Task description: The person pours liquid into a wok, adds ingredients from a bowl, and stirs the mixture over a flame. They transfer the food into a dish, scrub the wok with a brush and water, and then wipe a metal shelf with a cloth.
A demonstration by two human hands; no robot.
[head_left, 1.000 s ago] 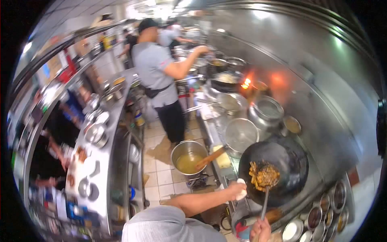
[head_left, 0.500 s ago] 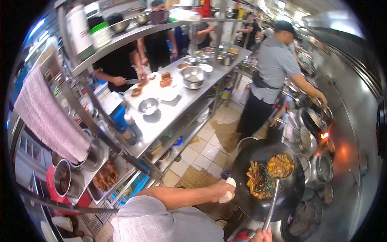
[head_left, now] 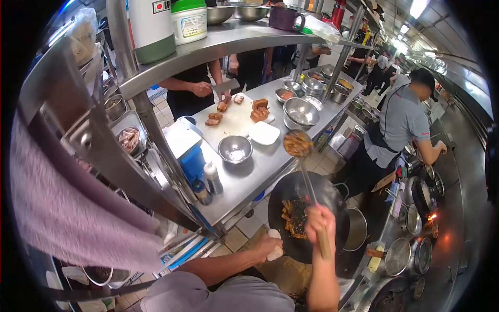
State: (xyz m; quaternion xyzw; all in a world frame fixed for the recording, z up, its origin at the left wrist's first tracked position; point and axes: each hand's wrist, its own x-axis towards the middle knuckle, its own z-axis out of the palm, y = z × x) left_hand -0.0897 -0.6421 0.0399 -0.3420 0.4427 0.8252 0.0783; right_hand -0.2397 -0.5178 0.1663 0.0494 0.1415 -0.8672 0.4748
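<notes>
A fuzzy pinkish-purple towel (head_left: 78,208) hangs to the left of the left hand, and a metal tray of raw meat (head_left: 129,139) lies beyond it. A slanting steel post (head_left: 150,135) stands between this tray and the steel counter (head_left: 243,182). Past the left hand, on that counter, are a white squeeze bottle (head_left: 212,178), a round steel bowl (head_left: 235,149) and a white cutting board (head_left: 234,124) with roasted meat (head_left: 260,110), where a co-worker's hand (head_left: 201,89) grips a cleaver (head_left: 225,86). A square white plate (head_left: 264,133) sits beside the bowl.

The left hand (head_left: 268,246) is closed around a wadded white cloth (head_left: 275,245) at the near left rim of a large black wok (head_left: 325,195). Browned pieces of food (head_left: 296,221) lie in the wok, ahead of and between the hands. A long-handled metal ladle (head_left: 298,144), heaped with the same food, reaches past the wok's far rim; its handle crosses over the wok, and the right hand (head_left: 319,222) wraps tightly round its wooden grip, covering part of the wok.

Right of the right hand are a metal pot (head_left: 356,229), partly behind the wok, and a round strainer (head_left: 397,256). Farther off, a co-worker in grey (head_left: 400,122) stands at the stoves.
</notes>
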